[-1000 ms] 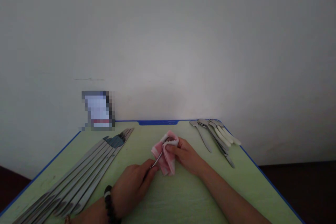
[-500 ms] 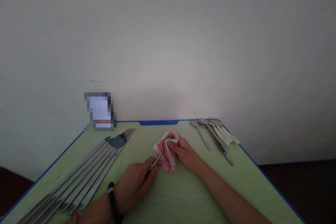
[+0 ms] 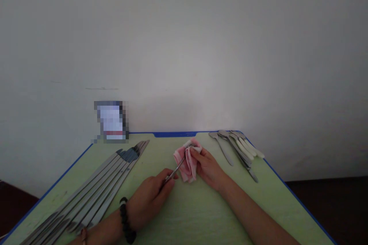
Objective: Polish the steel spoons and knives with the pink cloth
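Observation:
My left hand (image 3: pixel 153 193), a dark beaded bracelet at its wrist, is closed around the handle of a slim metal utensil (image 3: pixel 178 167) that slants up and to the right. The utensil's far end goes into a folded pink and white cloth (image 3: pixel 188 164), so most of its head is hidden and I cannot tell its kind. My right hand (image 3: pixel 209 168) pinches the cloth around that end, thumb on top. Both hands are above the middle of the table.
Several long flat metal pieces of cutlery (image 3: pixel 94 183), like table knives, lie side by side on the left. On the right are several spoons (image 3: pixel 221 147) and some white-handled cutlery (image 3: pixel 248 147). A blurred upright device (image 3: pixel 112 120) stands at the back left of the green table (image 3: pixel 201 218), before a wall.
My right hand and the cloth have shifted slightly right and up along the utensil, and more of its shaft shows. My left hand keeps its grip.

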`<state>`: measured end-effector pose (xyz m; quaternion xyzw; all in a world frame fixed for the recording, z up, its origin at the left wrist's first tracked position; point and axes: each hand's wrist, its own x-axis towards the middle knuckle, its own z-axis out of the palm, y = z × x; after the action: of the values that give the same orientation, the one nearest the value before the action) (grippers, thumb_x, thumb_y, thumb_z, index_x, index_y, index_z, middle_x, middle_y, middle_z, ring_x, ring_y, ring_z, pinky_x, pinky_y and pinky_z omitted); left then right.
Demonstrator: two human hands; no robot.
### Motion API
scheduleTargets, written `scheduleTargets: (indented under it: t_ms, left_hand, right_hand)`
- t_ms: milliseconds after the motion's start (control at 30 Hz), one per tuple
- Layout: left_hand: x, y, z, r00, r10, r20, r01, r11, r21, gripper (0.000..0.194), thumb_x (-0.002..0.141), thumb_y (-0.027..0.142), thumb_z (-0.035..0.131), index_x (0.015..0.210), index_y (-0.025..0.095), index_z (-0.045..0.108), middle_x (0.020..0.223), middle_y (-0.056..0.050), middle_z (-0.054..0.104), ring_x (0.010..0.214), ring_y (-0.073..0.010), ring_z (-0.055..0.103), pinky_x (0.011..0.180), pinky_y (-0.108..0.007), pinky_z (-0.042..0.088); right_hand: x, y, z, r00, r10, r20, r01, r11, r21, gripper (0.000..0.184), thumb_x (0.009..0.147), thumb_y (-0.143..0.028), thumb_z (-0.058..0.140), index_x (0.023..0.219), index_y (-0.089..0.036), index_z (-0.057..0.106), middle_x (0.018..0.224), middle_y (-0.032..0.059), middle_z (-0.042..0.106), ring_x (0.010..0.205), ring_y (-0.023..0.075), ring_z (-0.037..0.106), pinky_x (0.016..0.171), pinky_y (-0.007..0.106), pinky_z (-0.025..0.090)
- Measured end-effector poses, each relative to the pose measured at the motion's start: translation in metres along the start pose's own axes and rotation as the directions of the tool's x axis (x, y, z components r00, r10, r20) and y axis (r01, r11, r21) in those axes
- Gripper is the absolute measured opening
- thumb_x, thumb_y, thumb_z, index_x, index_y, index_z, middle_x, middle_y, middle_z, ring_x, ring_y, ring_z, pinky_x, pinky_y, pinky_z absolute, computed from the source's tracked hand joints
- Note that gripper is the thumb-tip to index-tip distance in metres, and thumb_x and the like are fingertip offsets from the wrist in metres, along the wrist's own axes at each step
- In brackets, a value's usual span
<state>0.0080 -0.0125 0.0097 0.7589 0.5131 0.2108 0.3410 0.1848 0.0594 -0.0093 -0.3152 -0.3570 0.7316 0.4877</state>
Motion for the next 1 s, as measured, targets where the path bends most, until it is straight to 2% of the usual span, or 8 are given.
scheduleTargets:
  t_ms: [67, 200, 333, 633, 1000]
  left_hand:
    - [0.0003, -0.0009, 0.0009, 1.000, 0.016, -0.006, -0.016, 1.000, 0.008, 0.025, 0.090, 0.032, 0.031, 0.102, 0.019, 0.049, 0.060, 0.004, 0.049, 0.054, -0.0131, 0.046, 0.052, -0.022, 0.031]
    - [0.0007, -0.0041, 0.0041, 1.000, 0.013, 0.011, -0.014, 1.000, 0.017, 0.028, 0.089, 0.030, 0.033, 0.112, 0.017, 0.042, 0.052, 0.008, 0.042, 0.048, -0.0125, 0.041, 0.049, -0.022, 0.025]
    - [-0.0002, -0.0058, 0.0058, 1.000, 0.008, -0.006, -0.008, 1.000, 0.001, 0.030, 0.089, 0.028, 0.033, 0.116, 0.017, 0.038, 0.053, 0.009, 0.041, 0.049, -0.0122, 0.041, 0.049, -0.022, 0.024]
    - [-0.0008, 0.0016, 0.0005, 0.999, 0.030, 0.027, -0.031, 0.998, 0.051, 0.026, 0.090, 0.033, 0.030, 0.100, 0.019, 0.050, 0.056, 0.004, 0.048, 0.051, -0.0137, 0.045, 0.050, -0.022, 0.028]
    - [-0.0006, -0.0007, 0.0023, 0.999, 0.048, 0.023, -0.050, 0.995, 0.088, 0.025, 0.090, 0.033, 0.031, 0.096, 0.020, 0.051, 0.060, 0.003, 0.052, 0.053, -0.0136, 0.048, 0.052, -0.022, 0.032]
  right_hand:
    - [0.0004, 0.0002, 0.0000, 1.000, 0.001, -0.004, -0.001, 1.000, 0.005, 0.026, 0.062, -0.031, 0.074, 0.077, -0.016, 0.060, 0.066, -0.0020, 0.060, 0.059, 0.0096, 0.050, 0.058, 0.023, 0.039]
    - [0.0003, 0.0004, -0.0003, 1.000, 0.018, 0.002, -0.018, 1.000, -0.015, 0.026, 0.061, -0.030, 0.075, 0.076, -0.016, 0.060, 0.064, -0.0020, 0.059, 0.056, 0.0091, 0.049, 0.055, 0.022, 0.038]
    - [-0.0003, -0.0004, 0.0004, 1.000, 0.016, -0.010, -0.016, 1.000, -0.017, 0.027, 0.060, -0.031, 0.075, 0.076, -0.015, 0.060, 0.064, -0.0012, 0.060, 0.056, 0.0099, 0.050, 0.054, 0.022, 0.039]
    - [0.0006, 0.0027, -0.0012, 1.000, 0.011, 0.003, -0.011, 0.997, -0.070, 0.026, 0.066, -0.038, 0.070, 0.070, -0.015, 0.060, 0.059, -0.0021, 0.058, 0.051, 0.0080, 0.047, 0.051, 0.021, 0.036]
    - [-0.0005, 0.0021, 0.0015, 1.000, -0.002, -0.009, 0.001, 0.994, -0.108, 0.029, 0.066, -0.042, 0.069, 0.075, -0.017, 0.059, 0.062, -0.0023, 0.059, 0.053, 0.0091, 0.048, 0.052, 0.022, 0.037]
